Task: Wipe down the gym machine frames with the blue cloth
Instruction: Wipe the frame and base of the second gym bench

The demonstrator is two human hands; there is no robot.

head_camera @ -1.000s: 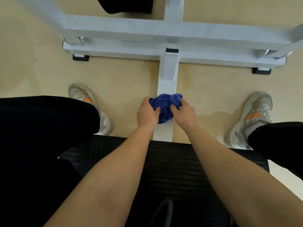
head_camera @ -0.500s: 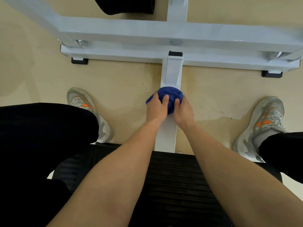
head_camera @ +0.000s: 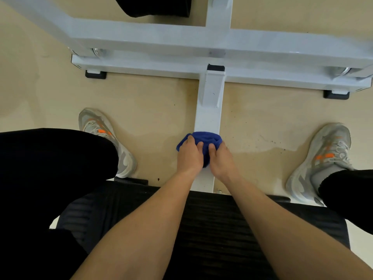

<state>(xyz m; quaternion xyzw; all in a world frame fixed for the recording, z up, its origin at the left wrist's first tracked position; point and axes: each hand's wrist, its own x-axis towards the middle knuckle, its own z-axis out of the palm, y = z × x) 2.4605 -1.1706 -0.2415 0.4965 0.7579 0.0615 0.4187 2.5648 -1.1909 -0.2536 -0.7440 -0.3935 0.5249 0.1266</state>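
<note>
Beige floor point(head_camera: 141, 102); one white frame rail point(head_camera: 209, 118); one blue cloth point(head_camera: 205, 138) bunched on rail, left hand point(head_camera: 188, 156) and right hand point(head_camera: 221, 161) curled gripping it; two grey shoes point(head_camera: 105, 136) flanking rail

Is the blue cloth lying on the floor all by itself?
No, the left hand and the right hand both grip the blue cloth on top of the white frame bar.

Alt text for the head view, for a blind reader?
The left hand and right hand grip a bunched blue cloth on the white centre bar of a gym machine frame. Grey trainers stand on the beige floor either side.
</note>
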